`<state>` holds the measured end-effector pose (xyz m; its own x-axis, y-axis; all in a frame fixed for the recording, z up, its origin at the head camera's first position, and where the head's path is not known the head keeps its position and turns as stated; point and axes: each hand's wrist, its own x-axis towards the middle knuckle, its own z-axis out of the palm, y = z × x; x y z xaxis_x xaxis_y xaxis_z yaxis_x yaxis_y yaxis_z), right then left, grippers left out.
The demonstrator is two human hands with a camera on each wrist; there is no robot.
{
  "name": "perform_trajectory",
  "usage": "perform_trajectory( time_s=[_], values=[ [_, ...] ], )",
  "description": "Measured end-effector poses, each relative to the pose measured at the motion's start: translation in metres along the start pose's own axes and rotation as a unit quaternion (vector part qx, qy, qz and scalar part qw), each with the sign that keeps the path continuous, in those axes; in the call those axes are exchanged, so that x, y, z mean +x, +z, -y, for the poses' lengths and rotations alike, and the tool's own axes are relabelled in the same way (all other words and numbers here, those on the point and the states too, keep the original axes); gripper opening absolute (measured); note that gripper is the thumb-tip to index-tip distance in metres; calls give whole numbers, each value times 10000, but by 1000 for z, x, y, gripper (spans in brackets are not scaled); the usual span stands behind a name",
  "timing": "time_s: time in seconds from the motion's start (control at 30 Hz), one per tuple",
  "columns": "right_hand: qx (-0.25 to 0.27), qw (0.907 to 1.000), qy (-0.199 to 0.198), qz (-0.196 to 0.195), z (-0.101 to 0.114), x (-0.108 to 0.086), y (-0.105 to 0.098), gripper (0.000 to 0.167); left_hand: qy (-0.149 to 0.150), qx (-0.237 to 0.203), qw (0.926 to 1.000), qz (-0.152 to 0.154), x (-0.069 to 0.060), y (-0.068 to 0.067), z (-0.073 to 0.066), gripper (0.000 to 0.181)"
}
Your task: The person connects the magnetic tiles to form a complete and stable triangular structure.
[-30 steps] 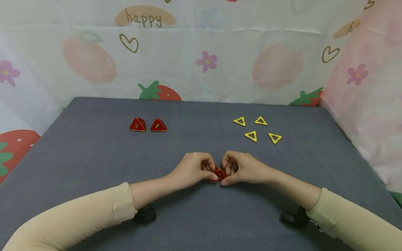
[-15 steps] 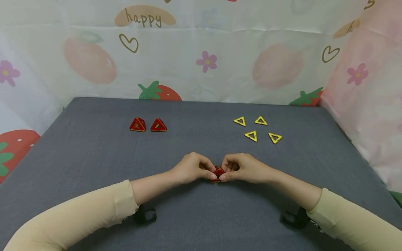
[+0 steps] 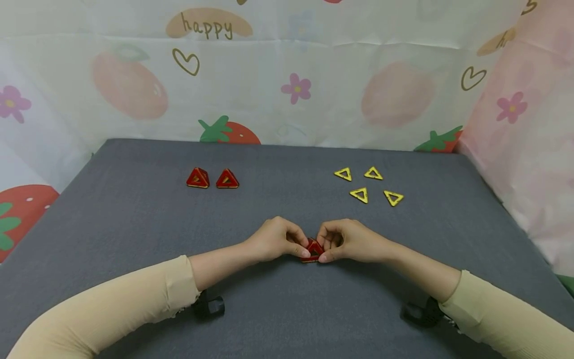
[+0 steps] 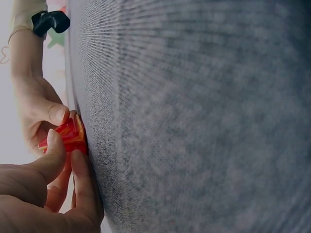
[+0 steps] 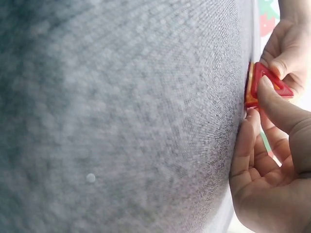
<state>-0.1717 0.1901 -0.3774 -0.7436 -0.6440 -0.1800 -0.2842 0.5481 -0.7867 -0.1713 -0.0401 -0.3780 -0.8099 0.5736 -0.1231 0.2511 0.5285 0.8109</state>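
Observation:
In the head view, a small red triangular pyramid (image 3: 315, 246) built of magnetic triangle tiles stands on the grey cloth between both hands. My left hand (image 3: 277, 241) pinches its left side between thumb and fingers. From the right, my right hand (image 3: 352, 241) holds it, the thumb at the front lower corner and the fingers behind. The right wrist view shows the right thumb on a red tile (image 5: 283, 88) of the pyramid, with a yellowish strip along its base. In the left wrist view the left thumb lies across the pyramid (image 4: 73, 133). Fingers hide its back.
Two red pyramids stand at the back left, one (image 3: 198, 178) beside the other (image 3: 227, 179). Several flat yellow triangle frames (image 3: 359, 195) lie at the back right. A grey cloth (image 3: 134, 224) covers the table; a printed curtain (image 3: 332, 65) hangs behind it.
Both hands have stayed around the pyramid with small finger shifts. The right thumb came in over the front, then slid right, and more of the front face shows now.

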Motion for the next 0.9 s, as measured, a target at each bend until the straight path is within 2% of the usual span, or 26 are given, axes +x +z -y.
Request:
perform_trajectory(
  time_s=[0.5,0.67,0.9],
  values=[
    [-133,9997,172,-102,8,-1,-2,20,27,-183,9997,149,1,-3,0,16],
    [-5,9997,164,-189,10,2,-3,20,30,-329,9993,198,1,-9,1,15],
    [252,9988,204,-361,16,13,-3,21,-74,-501,9987,44,-1,-23,5,15]
  ],
)
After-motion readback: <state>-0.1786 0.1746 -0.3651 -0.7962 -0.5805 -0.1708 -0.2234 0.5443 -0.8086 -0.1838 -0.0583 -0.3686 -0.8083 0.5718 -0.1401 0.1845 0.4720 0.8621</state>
